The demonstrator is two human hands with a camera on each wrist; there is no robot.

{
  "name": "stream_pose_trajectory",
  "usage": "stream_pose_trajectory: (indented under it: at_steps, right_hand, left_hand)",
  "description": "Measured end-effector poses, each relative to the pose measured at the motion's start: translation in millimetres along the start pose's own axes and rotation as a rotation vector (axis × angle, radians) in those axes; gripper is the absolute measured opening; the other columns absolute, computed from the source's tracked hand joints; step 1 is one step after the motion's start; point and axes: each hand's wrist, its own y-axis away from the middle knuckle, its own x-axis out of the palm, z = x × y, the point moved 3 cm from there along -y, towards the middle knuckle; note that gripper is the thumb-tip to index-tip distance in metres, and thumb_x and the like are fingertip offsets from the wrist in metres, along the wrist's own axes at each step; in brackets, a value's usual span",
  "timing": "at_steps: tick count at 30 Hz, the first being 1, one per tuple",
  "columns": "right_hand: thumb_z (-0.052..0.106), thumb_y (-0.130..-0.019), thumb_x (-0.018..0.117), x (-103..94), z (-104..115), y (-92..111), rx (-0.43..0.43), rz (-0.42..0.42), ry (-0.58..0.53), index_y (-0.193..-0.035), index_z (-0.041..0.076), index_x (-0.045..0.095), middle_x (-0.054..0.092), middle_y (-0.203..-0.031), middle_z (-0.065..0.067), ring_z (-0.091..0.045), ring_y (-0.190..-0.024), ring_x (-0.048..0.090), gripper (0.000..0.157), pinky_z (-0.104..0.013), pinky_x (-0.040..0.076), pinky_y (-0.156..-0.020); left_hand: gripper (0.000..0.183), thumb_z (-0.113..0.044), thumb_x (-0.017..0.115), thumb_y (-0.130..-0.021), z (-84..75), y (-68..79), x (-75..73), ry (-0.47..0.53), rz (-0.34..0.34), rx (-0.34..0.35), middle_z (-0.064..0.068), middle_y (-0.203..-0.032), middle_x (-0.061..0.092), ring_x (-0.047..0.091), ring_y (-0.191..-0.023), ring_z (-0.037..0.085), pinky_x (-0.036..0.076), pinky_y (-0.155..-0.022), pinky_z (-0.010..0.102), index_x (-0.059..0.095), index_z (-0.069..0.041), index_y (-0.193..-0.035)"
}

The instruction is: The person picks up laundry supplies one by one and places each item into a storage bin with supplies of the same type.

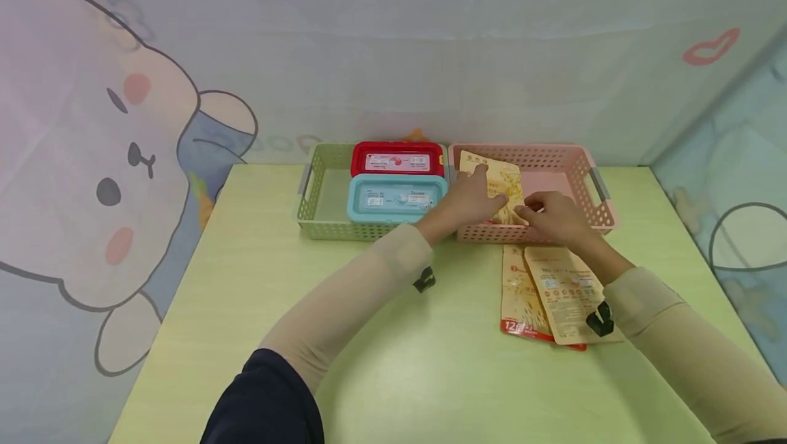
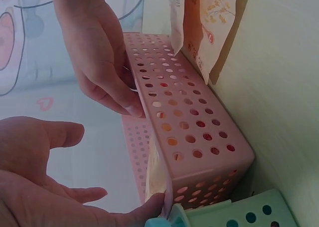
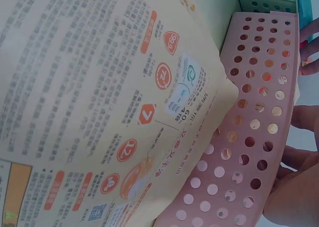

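Observation:
A yellow-beige printed pouch (image 1: pixel 507 181) lies inside the pink basket (image 1: pixel 553 151), towards its left end. Over the pouch is my left hand (image 1: pixel 470 199), its fingers spread and the fingertips on or just above it. My right hand (image 1: pixel 556 215) reaches over the basket's front rim, with loosely bent fingers at the pouch's lower right corner. The left wrist view shows the right hand (image 2: pixel 99 52) dipping behind the rim; no firm grip is visible. Two similar pouches lie overlapped in front of the basket, the upper one (image 1: pixel 568 294) partly covering the lower one (image 1: pixel 519 294).
A green basket (image 1: pixel 326 188) adjoins the pink one on the left. It holds a red-lidded pack (image 1: pixel 398 150) and a light blue-lidded pack (image 1: pixel 396 208). Both baskets stand near the back edge of the pale green table (image 1: pixel 393 362), before a printed cloth backdrop (image 1: pixel 430 75).

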Motion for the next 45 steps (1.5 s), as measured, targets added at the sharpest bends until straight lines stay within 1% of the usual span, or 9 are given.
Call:
stream_pose_trajectory:
  at_steps: [5,9,17,24,27,30,35,40,45]
  right_hand:
    - [0.032,-0.11,0.057,2.7,0.1,-3.9,0.002,0.023,0.006,-0.138,-0.015,0.058,0.065,-0.128,-0.033,-0.047,-0.112,0.064,0.055,-0.061,0.054,-0.092]
    - [0.027,-0.109,0.058,3.4,-0.3,-4.8,-0.014,0.035,0.012,-0.139,-0.016,0.056,0.065,-0.127,-0.033,-0.047,-0.111,0.065,0.052,-0.06,0.054,-0.09]
    - [0.023,-0.109,0.057,3.0,0.5,-5.2,-0.022,0.056,0.035,-0.138,-0.016,0.057,0.065,-0.127,-0.034,-0.048,-0.113,0.064,0.049,-0.062,0.053,-0.094]
    - [0.024,-0.11,0.056,5.2,0.8,-7.7,-0.023,0.083,0.044,-0.133,-0.013,0.062,0.069,-0.123,-0.03,-0.045,-0.109,0.067,0.044,-0.061,0.054,-0.092]
    - [0.025,-0.11,0.057,4.2,1.9,-8.2,-0.016,0.081,0.049,-0.132,-0.012,0.064,0.069,-0.123,-0.029,-0.045,-0.11,0.067,0.043,-0.061,0.054,-0.093]
    - [0.026,-0.11,0.058,2.5,2.6,-7.8,-0.006,0.086,0.057,-0.133,-0.012,0.062,0.068,-0.125,-0.03,-0.046,-0.112,0.066,0.045,-0.062,0.053,-0.094]
    - [0.028,-0.109,0.058,2.4,1.2,-8.1,0.009,0.085,0.062,-0.137,-0.012,0.059,0.065,-0.131,-0.032,-0.048,-0.115,0.065,0.05,-0.062,0.053,-0.095]
    - [0.028,-0.109,0.06,3.9,-1.2,-8.4,0.014,0.072,0.05,-0.141,-0.013,0.056,0.063,-0.135,-0.033,-0.049,-0.119,0.064,0.053,-0.061,0.054,-0.095]
    - [0.029,-0.108,0.06,4.6,-2.2,-6.6,0.03,0.065,0.027,-0.148,-0.013,0.048,0.06,-0.139,-0.033,-0.049,-0.123,0.063,0.059,-0.06,0.055,-0.096]
  left_hand:
    - [0.077,-0.043,0.059,-0.107,-1.2,0.9,-1.2,-0.006,0.002,-0.006,0.019,-0.162,0.042,0.044,-0.148,0.033,0.046,-0.115,0.05,0.026,-0.006,-0.166]
    - [0.075,-0.042,0.058,-0.107,-1.9,2.1,-1.0,-0.02,-0.006,0.008,0.018,-0.16,0.046,0.045,-0.147,0.032,0.047,-0.114,0.049,0.029,-0.005,-0.165]
    - [0.072,-0.043,0.057,-0.108,-3.0,2.2,2.2,-0.035,-0.017,0.027,0.015,-0.161,0.046,0.041,-0.15,0.03,0.046,-0.115,0.048,0.032,-0.006,-0.164]
    - [0.069,-0.039,0.058,-0.108,-1.2,3.6,3.0,0.015,-0.032,0.032,0.015,-0.163,0.044,0.038,-0.153,0.033,0.045,-0.115,0.052,0.033,-0.008,-0.165]
    - [0.067,-0.038,0.057,-0.109,0.2,4.4,2.5,0.024,-0.036,0.038,0.016,-0.163,0.045,0.039,-0.152,0.033,0.046,-0.115,0.051,0.034,-0.008,-0.164]
    - [0.066,-0.039,0.056,-0.109,1.1,4.8,2.5,0.021,-0.036,0.047,0.018,-0.158,0.049,0.045,-0.148,0.032,0.049,-0.111,0.048,0.035,-0.007,-0.163]
    - [0.063,-0.039,0.056,-0.109,1.6,4.7,4.5,0.001,-0.03,0.061,0.016,-0.151,0.056,0.053,-0.14,0.028,0.053,-0.106,0.044,0.039,-0.006,-0.16]
    - [0.061,-0.039,0.056,-0.109,1.6,5.3,6.2,0.012,-0.028,0.073,0.014,-0.15,0.057,0.054,-0.139,0.027,0.053,-0.105,0.044,0.04,-0.007,-0.159]
    - [0.06,-0.039,0.056,-0.109,1.1,5.4,8.6,0.012,-0.021,0.082,0.013,-0.15,0.056,0.054,-0.138,0.026,0.054,-0.104,0.043,0.041,-0.008,-0.159]
